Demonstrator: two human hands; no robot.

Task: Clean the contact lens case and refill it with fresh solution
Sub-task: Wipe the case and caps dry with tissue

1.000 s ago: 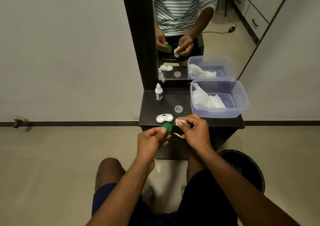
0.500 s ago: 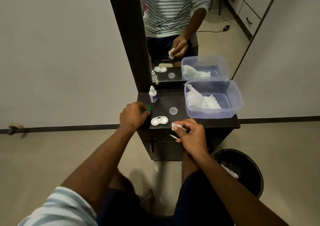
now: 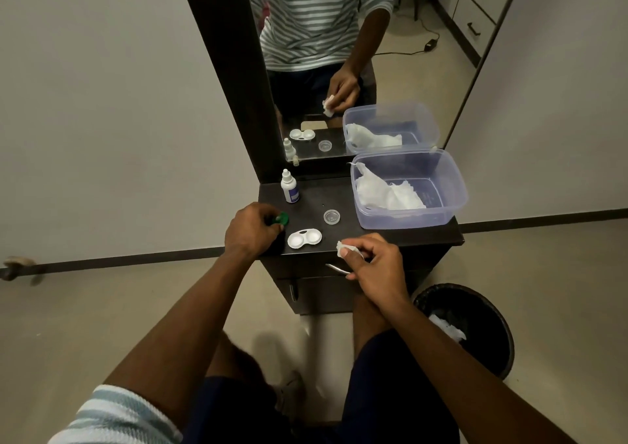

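Over at the desk's left edge, the left hand is setting down the green cap it's pinching, just wiped, beside the open lens case, while the right hand is pinching tissue and tweezers, so cleaning is moving caseward.

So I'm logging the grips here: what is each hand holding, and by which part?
Left hand holds the green cap by its edge. Right hand pinches a white tissue wad at the fingertips and also holds metal tweezers.

Green cap, white lens case, dk brown tabletop.
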